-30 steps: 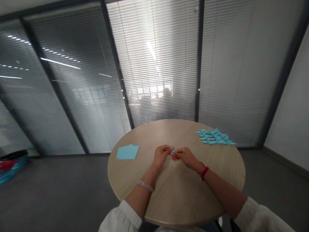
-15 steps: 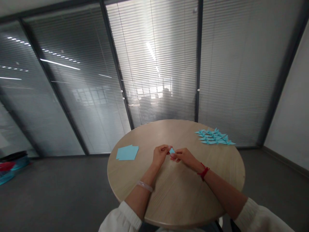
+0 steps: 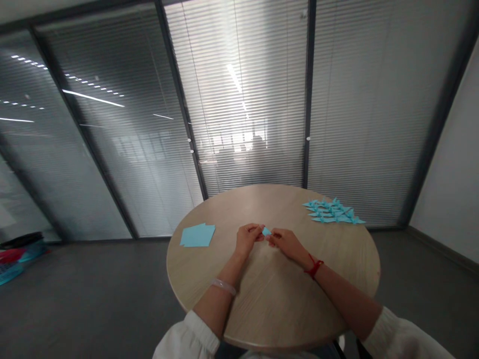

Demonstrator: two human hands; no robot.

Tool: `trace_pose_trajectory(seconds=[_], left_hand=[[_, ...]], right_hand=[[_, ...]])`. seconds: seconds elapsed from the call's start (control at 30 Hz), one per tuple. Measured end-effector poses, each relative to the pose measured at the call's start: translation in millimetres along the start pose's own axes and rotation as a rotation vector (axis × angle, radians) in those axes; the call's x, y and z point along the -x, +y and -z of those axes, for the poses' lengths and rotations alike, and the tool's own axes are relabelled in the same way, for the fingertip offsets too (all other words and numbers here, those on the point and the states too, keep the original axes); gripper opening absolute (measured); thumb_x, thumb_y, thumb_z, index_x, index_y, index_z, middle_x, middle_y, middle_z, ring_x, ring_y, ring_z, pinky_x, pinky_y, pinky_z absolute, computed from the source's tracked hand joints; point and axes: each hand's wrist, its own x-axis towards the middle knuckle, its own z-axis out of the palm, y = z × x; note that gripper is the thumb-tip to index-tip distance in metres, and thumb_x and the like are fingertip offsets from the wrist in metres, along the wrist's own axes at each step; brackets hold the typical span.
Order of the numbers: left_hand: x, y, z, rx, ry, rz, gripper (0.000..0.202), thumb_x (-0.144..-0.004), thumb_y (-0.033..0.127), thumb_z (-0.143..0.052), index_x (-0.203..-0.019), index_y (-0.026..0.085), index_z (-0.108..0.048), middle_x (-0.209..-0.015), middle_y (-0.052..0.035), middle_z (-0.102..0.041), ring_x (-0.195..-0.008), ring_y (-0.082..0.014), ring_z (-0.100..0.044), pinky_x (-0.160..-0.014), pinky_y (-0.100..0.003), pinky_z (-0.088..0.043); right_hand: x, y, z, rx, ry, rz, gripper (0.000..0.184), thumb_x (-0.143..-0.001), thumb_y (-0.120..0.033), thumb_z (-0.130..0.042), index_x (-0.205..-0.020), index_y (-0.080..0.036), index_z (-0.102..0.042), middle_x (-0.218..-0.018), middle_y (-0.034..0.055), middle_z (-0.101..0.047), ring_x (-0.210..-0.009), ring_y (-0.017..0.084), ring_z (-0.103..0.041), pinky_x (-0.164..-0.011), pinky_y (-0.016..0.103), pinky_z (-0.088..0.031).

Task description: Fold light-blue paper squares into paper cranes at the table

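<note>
A small folded piece of blue paper (image 3: 266,231) shows between my two hands, above the middle of the round table. My left hand (image 3: 247,238) pinches it from the left side, fingers curled. From the right, my right hand (image 3: 285,240) grips its other edge with thumb and fingers. Most of the paper is hidden behind my fingers, so its exact folds cannot be made out. Flat blue paper sheets (image 3: 197,236) lie stacked, slightly askew, to the left of my hands. Several folded blue paper cranes (image 3: 333,211) stand in rows at the far right of the table.
The round wooden table (image 3: 284,309) has its near edge close to my body. Behind it rises a glass partition with blinds (image 3: 250,164). On the floor at the far left sits a dark-rimmed bag or bin (image 3: 22,254) with red and blue on it.
My right hand has shifted slightly, its fingers drawn more together at the paper. The piece of paper appears at a slightly different angle. The sheets and cranes have stayed put.
</note>
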Motion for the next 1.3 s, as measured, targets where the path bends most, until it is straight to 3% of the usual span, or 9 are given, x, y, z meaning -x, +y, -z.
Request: trace_pose_trajectory(seconds=[0.17,0.4,0.9,1.13,1.3], left_hand=[[-2,-4,1.2,-0.187,0.033,-0.060,0.023,-0.072,0.035,-0.065,-0.069,0.012,-0.067,-0.060,-0.0032,-0.065,-0.051,-0.0125,-0.061,-0.053,-0.023,-0.052],[-3,-12,1.6,-0.336,0.006,-0.151,0.023,-0.076,0.034,-0.060,-0.073,0.013,-0.066,-0.064,-0.0038,-0.066,-0.054,-0.0149,-0.064,-0.052,-0.024,-0.053],[-3,-12,3.5,-0.517,0.016,-0.212,0.027,-0.077,0.039,-0.058,-0.082,0.016,-0.070,-0.073,-0.0050,-0.070,-0.062,-0.0139,-0.064,-0.058,-0.023,-0.052],[-2,-10,1.4,-0.404,-0.005,-0.121,0.022,-0.078,0.033,-0.059,-0.084,0.013,-0.068,-0.071,-0.0058,-0.069,-0.055,-0.0125,-0.062,-0.050,-0.022,-0.052],[-3,-11,0.7,-0.243,-0.043,-0.086,0.023,-0.076,0.030,-0.062,-0.091,0.012,-0.066,-0.071,-0.0061,-0.068,-0.056,-0.0124,-0.063,-0.053,-0.024,-0.054]], right_hand=[[4,-2,-4,0.351,0.139,0.035,0.019,-0.080,-0.037,-0.060,-0.081,-0.018,-0.061,-0.080,0.0034,-0.065,-0.071,0.015,-0.058,-0.063,0.024,-0.039],[9,-7,-2,0.585,0.101,0.158,0.020,-0.084,-0.039,-0.057,-0.084,-0.019,-0.056,-0.084,0.0036,-0.063,-0.075,0.017,-0.057,-0.062,0.025,-0.036],[7,-4,-2,0.570,0.060,0.123,0.021,-0.089,-0.033,-0.049,-0.086,-0.018,-0.063,-0.087,0.0056,-0.067,-0.078,0.017,-0.060,-0.067,0.024,-0.037],[5,-3,0,0.583,0.047,0.070,0.024,-0.090,-0.033,-0.048,-0.090,-0.020,-0.068,-0.087,0.0061,-0.070,-0.081,0.018,-0.062,-0.069,0.025,-0.039],[4,0,0,0.527,0.092,0.069,0.023,-0.089,-0.031,-0.048,-0.090,-0.019,-0.068,-0.088,0.0055,-0.070,-0.081,0.017,-0.063,-0.072,0.024,-0.040]])
